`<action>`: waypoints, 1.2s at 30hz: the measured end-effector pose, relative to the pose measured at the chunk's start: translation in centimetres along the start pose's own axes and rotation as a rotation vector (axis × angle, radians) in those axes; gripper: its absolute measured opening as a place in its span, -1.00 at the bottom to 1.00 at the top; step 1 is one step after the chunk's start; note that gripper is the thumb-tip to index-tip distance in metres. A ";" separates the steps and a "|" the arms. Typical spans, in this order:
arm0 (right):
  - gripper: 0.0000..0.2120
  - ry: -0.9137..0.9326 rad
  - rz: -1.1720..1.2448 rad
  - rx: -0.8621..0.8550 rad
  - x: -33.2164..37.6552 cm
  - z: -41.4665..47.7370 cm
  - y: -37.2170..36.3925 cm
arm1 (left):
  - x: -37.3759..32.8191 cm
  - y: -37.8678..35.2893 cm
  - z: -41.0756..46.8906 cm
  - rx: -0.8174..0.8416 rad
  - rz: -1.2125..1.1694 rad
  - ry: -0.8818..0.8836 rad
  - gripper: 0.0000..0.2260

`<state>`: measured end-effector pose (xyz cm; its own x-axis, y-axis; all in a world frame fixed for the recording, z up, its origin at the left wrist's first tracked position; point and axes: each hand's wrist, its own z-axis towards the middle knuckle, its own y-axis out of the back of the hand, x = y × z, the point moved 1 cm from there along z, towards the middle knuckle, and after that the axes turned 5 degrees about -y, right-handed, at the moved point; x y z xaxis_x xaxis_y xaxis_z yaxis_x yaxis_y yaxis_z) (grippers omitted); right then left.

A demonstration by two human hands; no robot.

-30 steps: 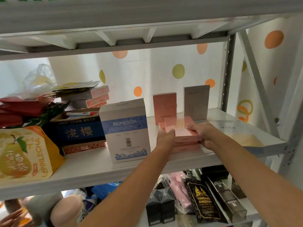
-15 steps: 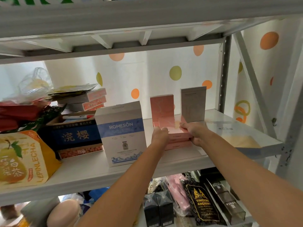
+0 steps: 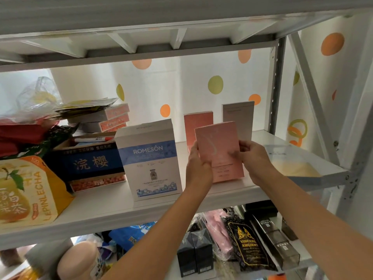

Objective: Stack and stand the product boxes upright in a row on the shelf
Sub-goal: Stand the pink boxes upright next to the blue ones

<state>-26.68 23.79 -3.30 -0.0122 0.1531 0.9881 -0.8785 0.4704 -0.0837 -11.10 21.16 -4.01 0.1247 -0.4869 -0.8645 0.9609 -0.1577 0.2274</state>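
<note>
You hold a pink box point(image 3: 219, 151) between both hands, its printed face toward you and its long axis close to vertical, leaning slightly to the left. Your left hand point(image 3: 198, 161) clasps its left edge, your right hand point(image 3: 253, 158) its right edge, fingers point(image 3: 232, 154) spread over the front. Whether its bottom edge touches the shelf point(image 3: 222, 191) you cannot tell; it sits near the shelf's front, between your wrists.

The row it should join stands directly behind it, toward the wall: a coral box point(image 3: 196, 126) upright on the left and a grey box point(image 3: 239, 116) upright on the right, both partly hidden by the box you hold. So the coming move probably runs straight back, away from you, with both hands equally near.

Just to the left stands the white and blue ROMESÔN box point(image 3: 150, 160), close to your left hand; mind your knuckles there. To the right a flat clear packet point(image 3: 286, 160) lies on the shelf.
</note>
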 end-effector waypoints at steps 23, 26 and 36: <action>-0.63 0.111 0.108 0.140 -1.2 -2.0 0.1 | 1.3 0.3 -4.7 0.105 -0.062 0.128 -0.39; -0.60 0.107 0.107 0.128 -1.3 -1.9 0.6 | 0.9 -0.3 -4.5 0.136 -0.055 0.139 -0.33; -0.51 0.112 -0.003 0.178 -1.3 -1.6 2.2 | 1.3 -0.3 -4.6 0.092 -0.072 0.160 -0.35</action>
<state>-27.82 26.03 -5.00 0.0352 0.2521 0.9671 -0.9491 0.3114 -0.0467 -10.11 24.53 -7.21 0.1008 -0.3303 -0.9385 0.9431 -0.2688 0.1959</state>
